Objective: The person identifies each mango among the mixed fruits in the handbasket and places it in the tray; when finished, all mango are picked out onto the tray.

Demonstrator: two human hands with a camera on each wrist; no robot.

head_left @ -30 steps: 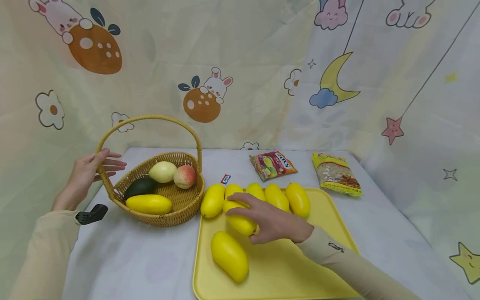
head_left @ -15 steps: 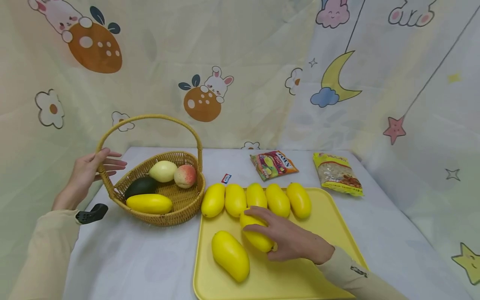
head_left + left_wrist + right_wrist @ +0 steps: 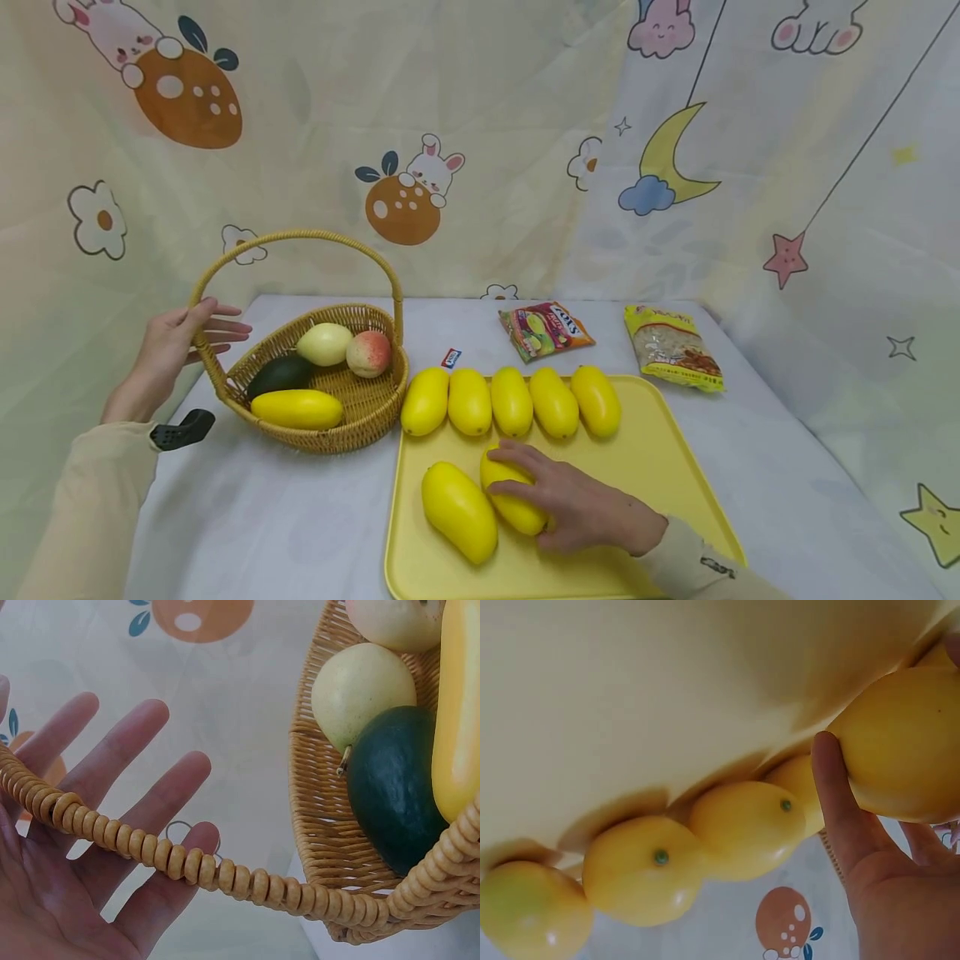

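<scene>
My right hand (image 3: 588, 504) grips a yellow mango (image 3: 519, 514), fingers over its top and thumb on the near side, low over the yellow tray (image 3: 600, 550). Left of it lies another mango (image 3: 459, 512) on the tray. In the right wrist view, thumb and fingers curve round the held mango (image 3: 907, 742). My left hand (image 3: 161, 358) rests against the handle of the wicker basket (image 3: 330, 442). The left wrist view shows that hand (image 3: 82, 855) with spread, straight fingers behind the handle. Inside the basket are a yellow mango (image 3: 297, 409), a dark green fruit (image 3: 279, 376), a pear (image 3: 325, 344) and a peach (image 3: 369, 354).
Several mangoes (image 3: 512, 402) line the tray's far edge in a row. Behind the tray lie a Fox's candy bag (image 3: 547, 331), a small wrapped piece (image 3: 452, 358) and a yellow snack bag (image 3: 673, 348). A patterned cloth (image 3: 510, 208) hangs behind the table.
My right hand has carried the mango from the far row toward me and rightward, then down beside the other near mango. The left hand and basket have stayed put.
</scene>
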